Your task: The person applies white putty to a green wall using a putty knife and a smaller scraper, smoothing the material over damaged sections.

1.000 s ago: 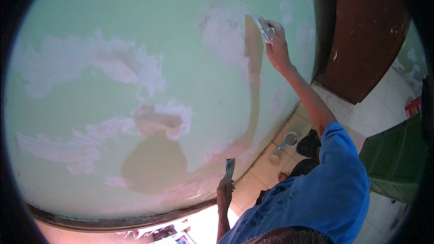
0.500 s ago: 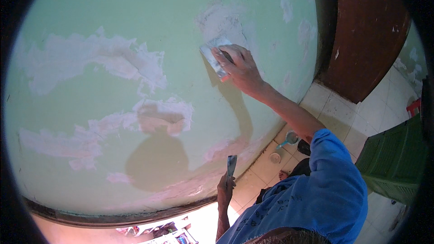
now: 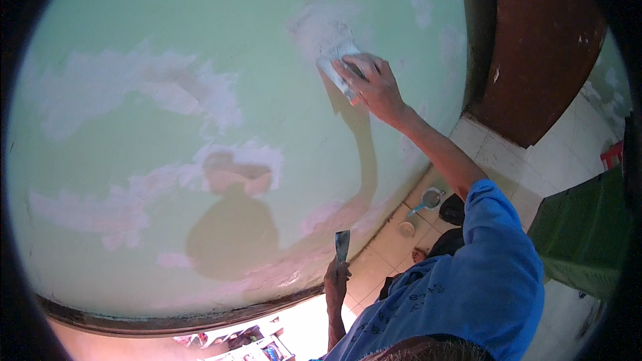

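Observation:
My right hand (image 3: 380, 90) grips a wide, flat putty spreader (image 3: 341, 75). The spreader lies tilted against the green wall (image 3: 267, 7), at the lower right of a whitish putty patch (image 3: 319, 27). Putty is smeared over its pale face. Lower down, my left hand (image 3: 336, 282) is closed round the handle of a narrow putty knife (image 3: 342, 244), whose dark metal blade points up. That knife appears to be held in front of the wall's lower edge, and I cannot tell whether it touches anything. My right forearm casts a shadow on the wall.
More whitish patches (image 3: 180, 77) cover the wall on the left. A brown door (image 3: 542, 40) stands at the right, near a green slatted plastic unit (image 3: 578, 241). On the tiled floor lie a dipper with a blue handle (image 3: 418, 208) and a small round pale dish (image 3: 406, 229).
My right hand has moved the spreader a little to the right and up along the wall. My left hand with the putty knife has hardly moved.

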`<act>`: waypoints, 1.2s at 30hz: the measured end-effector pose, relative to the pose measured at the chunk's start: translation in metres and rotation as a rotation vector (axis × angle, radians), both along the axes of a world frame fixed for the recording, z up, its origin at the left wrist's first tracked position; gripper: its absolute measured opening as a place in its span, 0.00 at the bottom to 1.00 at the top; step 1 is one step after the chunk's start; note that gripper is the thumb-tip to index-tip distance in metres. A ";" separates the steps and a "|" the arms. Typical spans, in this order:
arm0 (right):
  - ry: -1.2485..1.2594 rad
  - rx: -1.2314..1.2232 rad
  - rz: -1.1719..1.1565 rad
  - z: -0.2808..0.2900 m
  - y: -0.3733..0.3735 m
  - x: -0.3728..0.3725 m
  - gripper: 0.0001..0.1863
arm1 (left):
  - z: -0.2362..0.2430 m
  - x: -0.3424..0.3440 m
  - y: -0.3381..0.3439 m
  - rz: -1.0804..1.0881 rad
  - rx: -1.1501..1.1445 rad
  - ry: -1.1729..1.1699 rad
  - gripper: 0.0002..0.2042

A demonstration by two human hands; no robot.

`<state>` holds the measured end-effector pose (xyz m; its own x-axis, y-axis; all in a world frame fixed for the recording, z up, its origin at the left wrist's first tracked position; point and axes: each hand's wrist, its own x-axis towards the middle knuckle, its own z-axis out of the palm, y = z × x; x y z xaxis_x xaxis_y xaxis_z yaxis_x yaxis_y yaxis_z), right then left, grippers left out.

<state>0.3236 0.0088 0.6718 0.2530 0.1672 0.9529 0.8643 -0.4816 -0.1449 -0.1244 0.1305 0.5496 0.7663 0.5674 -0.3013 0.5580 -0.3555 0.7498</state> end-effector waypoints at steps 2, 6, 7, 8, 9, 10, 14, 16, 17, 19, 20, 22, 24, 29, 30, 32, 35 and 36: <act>0.053 -0.080 0.057 -0.019 -0.011 -0.008 0.46 | 0.007 0.003 -0.002 -0.019 0.026 -0.008 0.18; -0.033 0.079 -0.066 0.002 -0.013 0.014 0.43 | -0.010 -0.004 0.005 -0.026 0.007 -0.041 0.18; -0.061 0.151 -0.081 0.018 -0.015 0.023 0.40 | -0.006 0.000 0.005 -0.043 0.019 -0.037 0.18; -0.034 0.203 -0.058 0.029 -0.005 0.024 0.39 | -0.005 0.000 0.008 -0.044 0.030 -0.035 0.18; -0.007 0.256 -0.034 0.037 0.005 0.022 0.37 | -0.006 -0.004 0.010 -0.028 0.020 -0.046 0.18; 0.010 0.298 -0.028 0.044 0.009 0.023 0.36 | -0.010 0.000 0.009 -0.030 -0.002 -0.063 0.18; 0.075 0.272 0.014 0.040 0.038 -0.012 0.34 | -0.015 -0.001 0.008 0.009 -0.053 -0.077 0.19; 0.016 0.210 0.042 0.019 0.053 -0.020 0.36 | -0.024 -0.008 0.015 0.014 -0.075 -0.081 0.19; 0.015 0.173 0.038 0.013 0.050 -0.023 0.37 | -0.026 -0.007 0.015 0.010 -0.091 -0.084 0.19; -0.017 0.100 -0.013 -0.006 0.044 -0.021 0.37 | -0.029 -0.005 0.015 -0.015 -0.077 -0.082 0.19; -0.030 0.077 -0.020 -0.013 0.045 -0.024 0.37 | -0.024 -0.008 0.015 -0.011 -0.057 -0.079 0.19; 0.007 -0.016 0.010 -0.033 0.024 -0.023 0.37 | -0.025 -0.005 0.015 -0.032 -0.036 -0.034 0.19; -0.018 -0.037 0.014 -0.040 0.009 -0.018 0.37 | -0.019 -0.006 0.014 -0.030 0.004 -0.012 0.19; -0.129 0.131 0.017 0.023 -0.007 0.009 0.30 | -0.030 -0.017 0.011 -0.020 -0.035 -0.083 0.19; -0.132 0.178 0.040 0.038 -0.004 0.013 0.28 | -0.031 -0.019 0.009 -0.019 -0.043 -0.085 0.19; -0.105 0.257 0.029 0.067 0.011 0.013 0.29 | -0.030 -0.016 0.009 -0.013 -0.054 -0.096 0.19; -0.105 0.170 -0.045 0.072 0.024 0.008 0.36 | -0.024 -0.011 0.005 -0.019 -0.034 -0.066 0.20; -0.112 0.109 -0.078 0.069 0.029 0.005 0.39 | -0.024 -0.012 0.005 -0.002 -0.036 -0.067 0.19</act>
